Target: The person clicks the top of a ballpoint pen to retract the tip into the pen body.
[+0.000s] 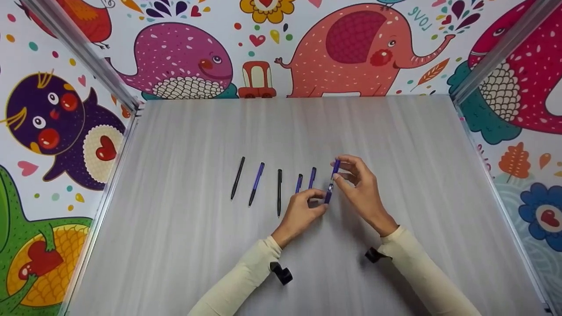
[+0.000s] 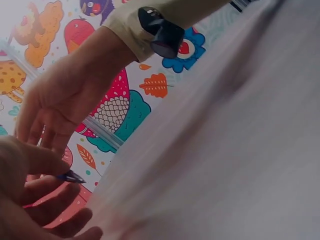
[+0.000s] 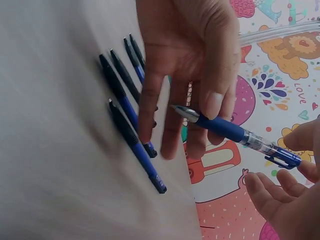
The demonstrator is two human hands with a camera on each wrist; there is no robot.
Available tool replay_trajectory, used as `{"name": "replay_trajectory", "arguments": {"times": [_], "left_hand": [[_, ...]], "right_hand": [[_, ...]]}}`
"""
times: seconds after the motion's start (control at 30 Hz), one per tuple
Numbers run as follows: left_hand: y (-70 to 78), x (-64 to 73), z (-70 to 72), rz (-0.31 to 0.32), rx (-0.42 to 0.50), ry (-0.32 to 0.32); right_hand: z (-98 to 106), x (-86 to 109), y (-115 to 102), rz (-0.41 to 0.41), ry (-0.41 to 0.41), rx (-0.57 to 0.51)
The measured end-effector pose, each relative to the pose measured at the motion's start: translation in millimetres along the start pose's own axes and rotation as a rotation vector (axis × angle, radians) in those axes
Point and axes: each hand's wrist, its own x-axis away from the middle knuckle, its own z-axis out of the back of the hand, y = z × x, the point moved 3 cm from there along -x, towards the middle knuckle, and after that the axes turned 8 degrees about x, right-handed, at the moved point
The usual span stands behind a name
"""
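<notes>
Blue pen (image 3: 227, 131) with partly clear barrel, hands (image 1: 302, 211) (image 1: 363, 189) pinching opposite ends, five other pens (image 1: 279, 188) on grey table (image 1: 197, 131)

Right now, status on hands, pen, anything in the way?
Left hand pinching pen near the tip, right hand the clip end. Pen held off table. Five other pens lie to its left. Nothing seen in the way.

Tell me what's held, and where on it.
A blue pen: the left grip pinches its front barrel just behind the metal tip, the right grip holds it at the clip end.
</notes>
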Motion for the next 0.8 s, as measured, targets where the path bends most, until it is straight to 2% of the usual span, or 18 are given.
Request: {"name": "replay_trajectory", "arguments": {"times": [0.07,0.27,0.53,0.63,0.8], "left_hand": [[-0.2,-0.8,0.2,0.052,0.039,-0.027],[-2.2,-0.8,1.4,0.155,0.095,-0.103],[-4.1,3.1,-1.7,0.301,0.42,-0.159],[-4.0,4.9,-3.0,0.325,0.486,-0.169],[-2.8,6.7,-1.8,0.334,0.511,-0.16]], "right_hand": [[0,-0.2,-1,-0.034,-0.015,-0.019],[-2,-1.1,-4,-0.101,-0.065,-0.102],[-3,-2.5,-8,-0.145,-0.116,-0.215],[-3,-2.5,-9,-0.152,-0.13,-0.216],[-2,-1.8,-12,-0.155,-0.135,-0.176]]}}
